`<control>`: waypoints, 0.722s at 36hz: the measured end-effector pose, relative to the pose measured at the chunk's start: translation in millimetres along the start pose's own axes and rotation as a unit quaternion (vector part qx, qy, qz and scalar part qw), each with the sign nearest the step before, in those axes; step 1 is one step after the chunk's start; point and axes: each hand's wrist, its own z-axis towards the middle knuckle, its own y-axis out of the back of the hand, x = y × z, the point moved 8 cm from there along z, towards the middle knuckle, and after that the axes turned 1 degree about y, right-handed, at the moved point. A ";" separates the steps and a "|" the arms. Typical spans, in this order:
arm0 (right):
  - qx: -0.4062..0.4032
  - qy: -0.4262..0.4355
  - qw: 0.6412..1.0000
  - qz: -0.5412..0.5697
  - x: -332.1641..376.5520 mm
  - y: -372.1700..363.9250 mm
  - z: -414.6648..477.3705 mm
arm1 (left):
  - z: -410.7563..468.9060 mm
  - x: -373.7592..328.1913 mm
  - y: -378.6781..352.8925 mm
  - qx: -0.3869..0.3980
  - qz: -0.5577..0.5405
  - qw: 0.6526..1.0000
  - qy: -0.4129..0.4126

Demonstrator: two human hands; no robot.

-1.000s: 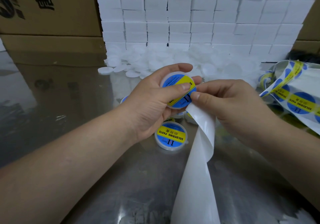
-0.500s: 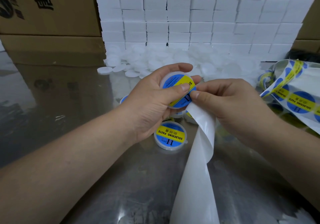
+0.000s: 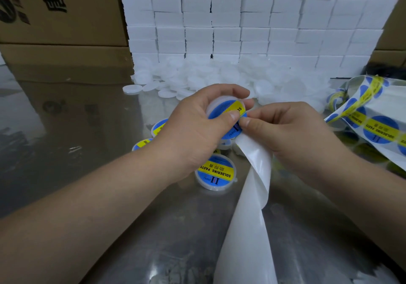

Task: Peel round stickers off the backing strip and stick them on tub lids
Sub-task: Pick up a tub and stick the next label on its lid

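Left hand [image 3: 193,130]: fingers are curling round a small round tub [image 3: 213,104] held above the table [image 3: 87,163]; the thumb is pressing down on the sticker [image 3: 220,110]
Right hand [image 3: 292,130]: thumb and fingers are pinching the top end of the backing strip [image 3: 252,207], right at the sticker's lower edge
Sticker: blue with a yellow band, lying mostly on the tub lid; its lower edge is meeting the strip, and whether it is fully released cannot be told
Backing strip: glossy white, hanging and curling down towards the camera
Handling, by judgement: the sticker is looking thin, limp and tacky – best held by its edge and smoothed from the middle outward; the tub is appearing light and stiff, best held by its rim; the strip is looking slick, so a firm pinch near the peel line is advisable
Surroundings: a finished tub [image 3: 215,172] is sitting just below the left hand – a sticker roll [image 3: 373,127] is lying at right; loose lids [image 3: 219,75] are heaped before stacked white boxes [image 3: 241,20]
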 end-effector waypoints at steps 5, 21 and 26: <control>-0.019 0.009 0.999 -0.032 2.8 2.3 -1.1 | -7.1 -15.7 -4.7 -0.008 0.119 0.989 -0.089; -0.039 0.050 0.991 -0.114 8.9 12.3 2.0 | -17.0 -34.2 6.3 -0.107 0.085 0.978 -0.157; -0.022 0.057 0.990 -0.130 6.6 8.3 2.1 | -8.9 -12.7 13.0 -0.111 0.059 0.991 -0.036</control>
